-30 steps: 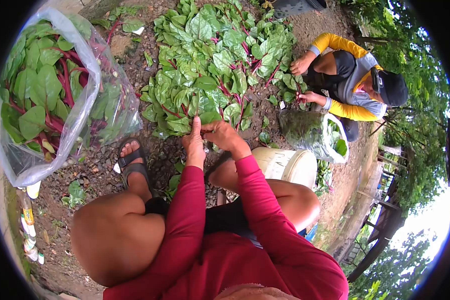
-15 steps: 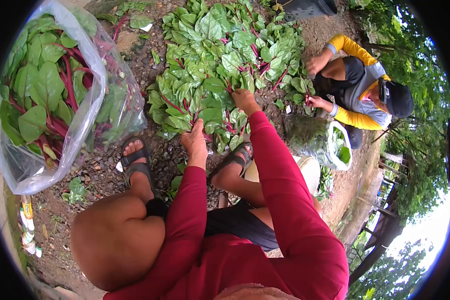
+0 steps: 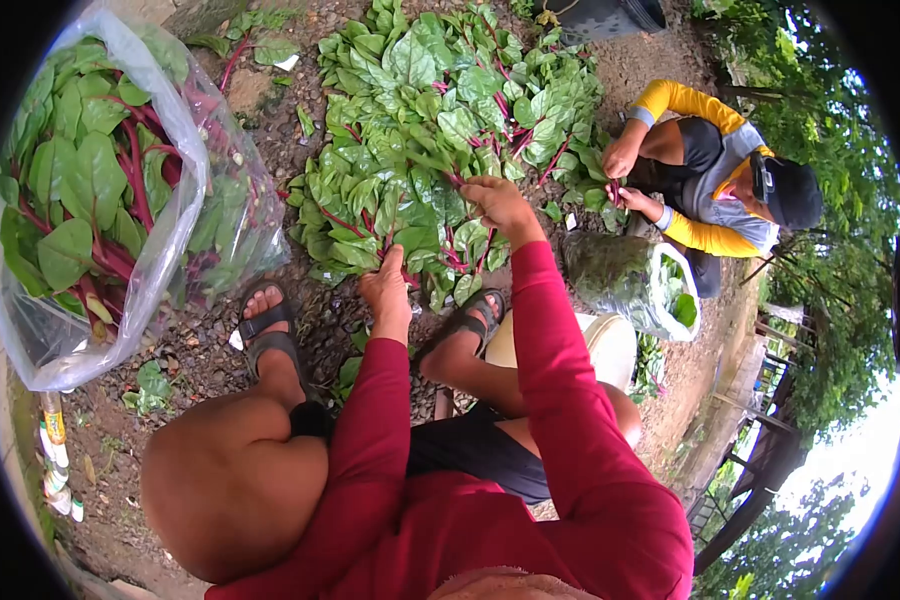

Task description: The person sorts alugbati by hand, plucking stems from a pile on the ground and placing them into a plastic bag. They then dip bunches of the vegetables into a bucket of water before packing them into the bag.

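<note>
A wide heap of red-stemmed Malabar spinach (image 3: 400,140) lies on the ground before me. At the heap's near edge, my left hand (image 3: 384,292) is closed round some stems, its thumb uppermost and the leaves hiding part of its fingers. Farther right, my right hand (image 3: 502,208) pinches a red stem at thumb and fingertips, over the leaves. To the left stands a clear plastic bag (image 3: 195,190), its mouth open, filled with more leaves and thick red stems.
A co-worker in yellow and grey sleeves (image 3: 705,232) crouches at right, both hands on stems. Beside them lies another plastic bag (image 3: 610,265) of greens. A pale round container (image 3: 610,350) is by my right leg, and a dark bucket (image 3: 610,20) stands at the far edge.
My right hand has shifted slightly right and toward me, its fingers more extended. My left hand has barely moved. The co-worker's two hands have come together.
</note>
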The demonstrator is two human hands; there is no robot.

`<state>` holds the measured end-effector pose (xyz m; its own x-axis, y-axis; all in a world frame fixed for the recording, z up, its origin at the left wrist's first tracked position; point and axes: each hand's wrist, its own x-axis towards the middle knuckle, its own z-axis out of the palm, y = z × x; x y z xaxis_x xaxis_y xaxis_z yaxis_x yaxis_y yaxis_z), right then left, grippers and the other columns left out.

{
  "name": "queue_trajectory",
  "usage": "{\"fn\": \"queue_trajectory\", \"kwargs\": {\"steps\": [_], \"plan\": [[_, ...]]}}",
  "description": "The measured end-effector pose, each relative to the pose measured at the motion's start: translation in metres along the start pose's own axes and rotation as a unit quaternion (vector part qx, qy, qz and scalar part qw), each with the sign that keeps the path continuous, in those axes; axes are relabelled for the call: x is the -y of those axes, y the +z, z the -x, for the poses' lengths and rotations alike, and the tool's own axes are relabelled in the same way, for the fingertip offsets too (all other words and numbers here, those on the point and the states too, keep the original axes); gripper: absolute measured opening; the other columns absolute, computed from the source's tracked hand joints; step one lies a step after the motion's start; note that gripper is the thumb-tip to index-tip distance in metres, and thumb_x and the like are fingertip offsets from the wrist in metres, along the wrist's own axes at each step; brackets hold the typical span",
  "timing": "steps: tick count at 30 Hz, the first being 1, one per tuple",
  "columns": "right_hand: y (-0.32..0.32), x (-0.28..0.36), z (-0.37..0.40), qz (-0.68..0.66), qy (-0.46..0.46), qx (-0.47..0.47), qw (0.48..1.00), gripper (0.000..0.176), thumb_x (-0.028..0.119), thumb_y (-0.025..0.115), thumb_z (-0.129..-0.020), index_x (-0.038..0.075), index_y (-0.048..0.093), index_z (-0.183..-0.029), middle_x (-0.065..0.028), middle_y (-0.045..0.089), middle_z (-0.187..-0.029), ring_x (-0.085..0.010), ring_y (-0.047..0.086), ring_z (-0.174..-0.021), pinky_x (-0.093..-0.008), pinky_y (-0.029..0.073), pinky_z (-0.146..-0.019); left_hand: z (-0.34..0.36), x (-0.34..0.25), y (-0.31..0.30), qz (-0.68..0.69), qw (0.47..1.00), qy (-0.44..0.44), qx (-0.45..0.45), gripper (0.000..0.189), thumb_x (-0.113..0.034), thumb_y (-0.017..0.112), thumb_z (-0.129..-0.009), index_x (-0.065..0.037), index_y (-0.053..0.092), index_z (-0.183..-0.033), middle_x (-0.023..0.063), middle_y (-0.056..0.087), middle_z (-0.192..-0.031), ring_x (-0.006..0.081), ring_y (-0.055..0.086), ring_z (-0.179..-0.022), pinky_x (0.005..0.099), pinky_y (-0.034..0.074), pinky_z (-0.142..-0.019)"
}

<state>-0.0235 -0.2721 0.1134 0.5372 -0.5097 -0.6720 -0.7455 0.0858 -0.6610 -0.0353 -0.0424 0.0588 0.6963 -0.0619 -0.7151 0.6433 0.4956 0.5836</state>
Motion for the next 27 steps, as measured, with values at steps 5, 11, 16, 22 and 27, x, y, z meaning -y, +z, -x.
{"fn": "queue_trajectory", "kwargs": {"steps": [5, 11, 16, 22, 27], "plan": [[0.012, -0.026, 0.061, -0.153, -0.021, -0.056, 0.986, 0.033, 0.006, 0.073, -0.085, 0.003, 0.062, -0.116, -0.0025, 0.067, -0.085, -0.0096, 0.059, -0.061, -0.0217, 0.045, -0.046, -0.003, 0.009, -0.004, -0.005, 1.0, -0.007, 0.004, 0.037, -0.003, 0.074, -0.086, 0.002, 0.065, -0.121, 0.006, 0.067, -0.119, 0.0164, 0.063, -0.1, 0.0329, 0.049, -0.091], [0.044, -0.085, 0.08, -0.112, 0.021, -0.101, 0.988, 0.052, 0.017, 0.075, -0.089, 0.005, 0.051, -0.133, -0.0039, 0.066, -0.094, -0.0136, 0.063, -0.075, -0.0274, 0.052, -0.056, -0.008, 0.02, -0.015, -0.037, 0.999, -0.007, 0.0, 0.036, -0.006, 0.077, -0.085, 0.004, 0.066, -0.118, 0.0073, 0.068, -0.116, 0.0165, 0.064, -0.097, 0.033, 0.05, -0.089], [0.034, -0.085, 0.069, -0.279, 0.032, -0.1, 0.955, 0.044, 0.021, 0.07, -0.094, 0.005, 0.051, -0.13, -0.0055, 0.066, -0.098, -0.0173, 0.066, -0.078, -0.0313, 0.055, -0.059, -0.004, 0.017, -0.016, -0.033, 0.998, 0.045, -0.003, 0.034, -0.006, 0.079, -0.083, 0.004, 0.069, -0.114, 0.0064, 0.07, -0.111, 0.0163, 0.065, -0.092, 0.0326, 0.052, -0.084], [0.025, -0.083, 0.036, -0.337, 0.164, 0.014, 0.927, 0.037, 0.042, 0.058, -0.101, 0.007, 0.057, -0.112, -0.0074, 0.071, -0.092, -0.018, 0.066, -0.067, -0.0299, 0.049, -0.048, 0.006, 0.001, -0.007, -0.054, 0.998, 0.038, 0.004, 0.032, -0.004, 0.074, -0.086, 0.007, 0.067, -0.116, 0.0101, 0.07, -0.115, 0.0172, 0.066, -0.095, 0.0331, 0.052, -0.088], [0.033, -0.075, 0.026, -0.358, 0.169, 0.06, 0.916, 0.034, 0.042, 0.053, -0.104, 0.008, 0.06, -0.105, -0.0049, 0.072, -0.088, -0.0137, 0.063, -0.063, -0.0253, 0.042, -0.044, 0.002, 0.005, -0.01, -0.04, 0.999, 0.031, 0.001, 0.034, -0.004, 0.075, -0.086, 0.008, 0.067, -0.116, 0.0095, 0.07, -0.115, 0.0173, 0.066, -0.096, 0.0332, 0.052, -0.088]]}}
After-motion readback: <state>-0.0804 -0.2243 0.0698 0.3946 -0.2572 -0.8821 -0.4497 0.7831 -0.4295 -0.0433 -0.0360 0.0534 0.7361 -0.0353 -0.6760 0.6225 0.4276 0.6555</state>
